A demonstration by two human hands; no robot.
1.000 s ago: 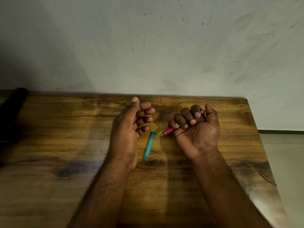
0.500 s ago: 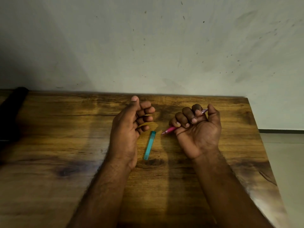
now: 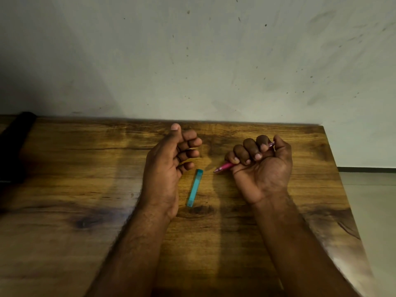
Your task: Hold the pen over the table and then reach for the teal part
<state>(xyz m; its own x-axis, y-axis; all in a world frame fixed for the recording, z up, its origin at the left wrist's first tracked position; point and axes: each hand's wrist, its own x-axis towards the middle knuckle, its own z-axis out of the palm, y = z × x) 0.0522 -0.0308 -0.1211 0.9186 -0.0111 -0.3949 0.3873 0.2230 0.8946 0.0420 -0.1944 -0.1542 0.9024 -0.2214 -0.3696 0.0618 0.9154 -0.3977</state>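
The right hand (image 3: 262, 168) is gripping a slim pink plastic pen (image 3: 225, 167) in a fist, tip pointing to eight o'clock; it looks light, stiff and slippery, best held mid-barrel. The left hand (image 3: 166, 168), loosely curled and holding nothing, is resting at nine o'clock of a flat teal plastic pen cap (image 3: 194, 188) on the wooden table (image 3: 64, 211).

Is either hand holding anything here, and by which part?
The right hand grips a pink pen around its barrel, both ends sticking out of the fist. The left hand holds nothing; a teal cap lies beside it.
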